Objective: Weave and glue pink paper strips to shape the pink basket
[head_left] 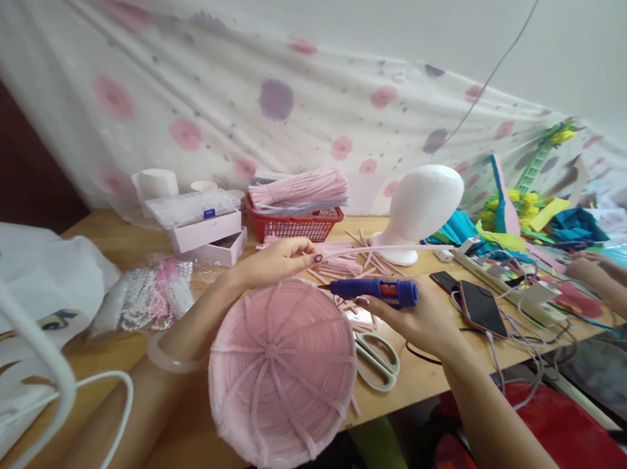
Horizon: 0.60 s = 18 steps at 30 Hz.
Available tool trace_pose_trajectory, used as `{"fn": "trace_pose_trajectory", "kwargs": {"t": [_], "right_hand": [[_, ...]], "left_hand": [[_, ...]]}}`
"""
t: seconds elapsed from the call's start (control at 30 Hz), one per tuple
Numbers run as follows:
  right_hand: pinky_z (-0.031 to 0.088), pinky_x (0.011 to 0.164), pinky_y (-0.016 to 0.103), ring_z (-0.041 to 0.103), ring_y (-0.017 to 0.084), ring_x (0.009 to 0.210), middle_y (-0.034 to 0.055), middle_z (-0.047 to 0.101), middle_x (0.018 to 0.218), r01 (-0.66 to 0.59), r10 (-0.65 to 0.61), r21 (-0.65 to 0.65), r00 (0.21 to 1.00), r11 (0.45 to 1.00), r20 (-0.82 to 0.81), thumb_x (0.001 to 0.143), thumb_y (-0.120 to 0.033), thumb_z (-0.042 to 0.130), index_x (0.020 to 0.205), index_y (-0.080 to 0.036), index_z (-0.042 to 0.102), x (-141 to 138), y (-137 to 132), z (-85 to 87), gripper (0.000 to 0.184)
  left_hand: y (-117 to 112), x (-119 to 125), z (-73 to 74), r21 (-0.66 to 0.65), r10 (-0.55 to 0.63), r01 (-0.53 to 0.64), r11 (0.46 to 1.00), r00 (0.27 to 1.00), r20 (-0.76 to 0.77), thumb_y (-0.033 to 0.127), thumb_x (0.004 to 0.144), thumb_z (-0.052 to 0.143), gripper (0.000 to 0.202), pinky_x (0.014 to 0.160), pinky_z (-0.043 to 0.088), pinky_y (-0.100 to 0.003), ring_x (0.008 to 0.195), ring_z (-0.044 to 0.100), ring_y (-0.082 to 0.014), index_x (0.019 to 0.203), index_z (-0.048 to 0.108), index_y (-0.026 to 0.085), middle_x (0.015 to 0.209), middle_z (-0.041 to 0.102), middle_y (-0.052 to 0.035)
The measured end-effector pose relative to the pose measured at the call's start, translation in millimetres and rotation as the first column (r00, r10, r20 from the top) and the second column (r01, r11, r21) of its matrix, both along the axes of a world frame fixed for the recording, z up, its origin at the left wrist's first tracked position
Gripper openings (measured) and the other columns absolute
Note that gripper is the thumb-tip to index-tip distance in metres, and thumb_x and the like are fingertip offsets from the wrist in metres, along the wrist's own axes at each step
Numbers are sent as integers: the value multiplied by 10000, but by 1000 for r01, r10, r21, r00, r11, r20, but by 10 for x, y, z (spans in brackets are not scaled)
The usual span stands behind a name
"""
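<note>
A round pink cap-like form (pixel 243 387), covered in fuzzy strips that spread from its centre, lies in front of me at the table edge. Behind its upper rim, my left hand (pixel 280 260) pinches a long pink pipe cleaner (pixel 394 248), which stretches out to the right. My right hand (pixel 414 320) grips a blue glue gun (pixel 370 290), its nozzle pointing left at the upper right rim of the pink form. Just right of the form lie scissors (pixel 379 361) with pale handles, their blades partly hidden.
Behind stand a red basket (pixel 297 228) of pink pipe cleaners and a white foam head (pixel 423 203). White boxes (pixel 207 232) and bagged beads (pixel 155 294) sit left. Phones (pixel 481 308), cables and a power strip (pixel 508 290) lie right, near another person's hands (pixel 592 270).
</note>
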State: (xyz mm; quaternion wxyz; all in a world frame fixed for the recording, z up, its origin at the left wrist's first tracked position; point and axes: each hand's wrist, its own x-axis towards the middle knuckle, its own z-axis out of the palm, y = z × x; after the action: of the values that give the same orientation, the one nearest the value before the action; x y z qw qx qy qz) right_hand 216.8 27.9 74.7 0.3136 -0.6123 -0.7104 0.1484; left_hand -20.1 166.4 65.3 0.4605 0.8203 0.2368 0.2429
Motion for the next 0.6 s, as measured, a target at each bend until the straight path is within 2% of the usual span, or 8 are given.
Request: {"fn": "trace_pose_trajectory", "kwargs": {"t": [0.27, 0.47, 0.6], "right_hand": [[575, 679, 354, 716, 249, 752, 63, 771, 825, -15, 14, -21, 997, 1000, -73, 864, -660, 689, 861, -190, 781, 23, -22, -20, 479], [517, 575, 311, 691, 232, 663, 57, 762, 751, 2, -2, -5, 999, 1000, -44, 863, -632, 691, 853, -184, 797, 25, -49, -9, 461], [496, 565, 285, 684, 216, 663, 43, 764, 743, -41, 42, 23, 999, 999, -30, 874, -579, 709, 906, -207, 827, 19, -65, 37, 391]], "left_hand": [[-4, -7, -6, 5, 18, -18, 1000, 1000, -18, 678, 872, 609, 529, 902, 506, -360, 1044, 662, -248, 1011, 641, 168, 1072, 733, -94], [11, -5, -28, 0, 17, -17, 1000, 1000, -16, 655, 873, 608, 525, 901, 496, -368, 1020, 664, -243, 1046, 642, 161, 1085, 728, -103], [30, -7, -45, 2, 14, -14, 1000, 1000, -9, 626, 878, 623, 492, 907, 501, -376, 1027, 661, -244, 1045, 646, 164, 1088, 730, -100]]}}
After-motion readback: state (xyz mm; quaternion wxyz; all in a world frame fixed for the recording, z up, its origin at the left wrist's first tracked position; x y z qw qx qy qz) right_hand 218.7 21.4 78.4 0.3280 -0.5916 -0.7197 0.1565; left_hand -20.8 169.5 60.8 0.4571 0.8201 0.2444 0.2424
